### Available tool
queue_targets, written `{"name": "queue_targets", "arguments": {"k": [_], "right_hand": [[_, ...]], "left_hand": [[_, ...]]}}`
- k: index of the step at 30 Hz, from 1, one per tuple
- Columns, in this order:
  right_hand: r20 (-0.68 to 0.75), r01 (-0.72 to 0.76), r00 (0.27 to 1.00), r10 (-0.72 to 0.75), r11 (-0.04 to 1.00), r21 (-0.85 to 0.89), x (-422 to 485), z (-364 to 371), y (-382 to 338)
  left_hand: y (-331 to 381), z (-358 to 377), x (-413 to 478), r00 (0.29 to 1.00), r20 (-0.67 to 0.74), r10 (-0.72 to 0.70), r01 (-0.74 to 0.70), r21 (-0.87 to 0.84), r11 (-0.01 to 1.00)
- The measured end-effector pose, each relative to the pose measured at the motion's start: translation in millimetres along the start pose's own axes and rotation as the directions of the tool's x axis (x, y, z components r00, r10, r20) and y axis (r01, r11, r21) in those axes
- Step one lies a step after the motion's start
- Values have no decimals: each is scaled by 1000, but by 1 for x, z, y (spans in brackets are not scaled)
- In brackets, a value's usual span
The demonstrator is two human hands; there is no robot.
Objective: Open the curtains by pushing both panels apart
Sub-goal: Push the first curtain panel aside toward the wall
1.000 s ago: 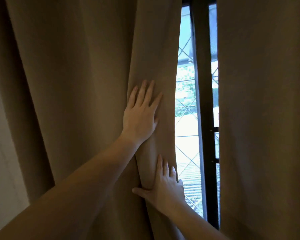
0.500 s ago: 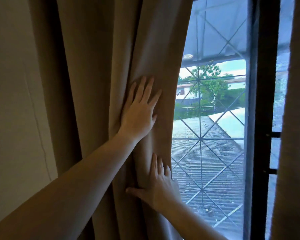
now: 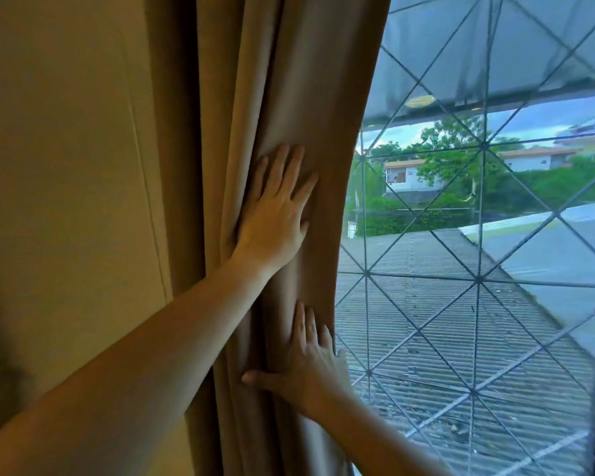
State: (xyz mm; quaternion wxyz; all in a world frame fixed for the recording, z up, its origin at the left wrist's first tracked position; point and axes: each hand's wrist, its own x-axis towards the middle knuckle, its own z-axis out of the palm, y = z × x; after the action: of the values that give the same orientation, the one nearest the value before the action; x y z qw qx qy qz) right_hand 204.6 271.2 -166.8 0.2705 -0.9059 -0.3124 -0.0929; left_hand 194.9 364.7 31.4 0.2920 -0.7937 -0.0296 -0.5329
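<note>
Now, line by line:
Left panel (image 3: 289,97): bunched into tight folds right beside the wall (image 3: 66,201), its edge far from where it hung a second ago.
Left hand (image 3: 272,221): flat on the folds, fingers spread, grip wide open and closed on nothing; it only presses.
Right hand (image 3: 306,369): lower on the same panel, palm flat, thumb out toward the wall, likewise clasping nothing.
Window (image 3: 478,269): much more glass and grille bare than a second ago, away from the wall.
Right panel: no longer in view, so I cannot tell where it hangs.
Meaning: the left half looks about done; I judge the right panel is probably the remaining push.
</note>
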Motion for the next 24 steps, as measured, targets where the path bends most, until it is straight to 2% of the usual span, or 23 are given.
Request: {"name": "queue_targets", "arguments": {"k": [5, 24], "right_hand": [[36, 70, 997, -71, 997, 8, 10, 10, -32], [133, 107, 984, -119, 990, 97, 58, 65, -120]], "left_hand": [[-32, 12, -18, 999, 35, -16, 14, 53, 998], [-127, 42, -59, 996, 83, -26, 11, 184, 983]]}}
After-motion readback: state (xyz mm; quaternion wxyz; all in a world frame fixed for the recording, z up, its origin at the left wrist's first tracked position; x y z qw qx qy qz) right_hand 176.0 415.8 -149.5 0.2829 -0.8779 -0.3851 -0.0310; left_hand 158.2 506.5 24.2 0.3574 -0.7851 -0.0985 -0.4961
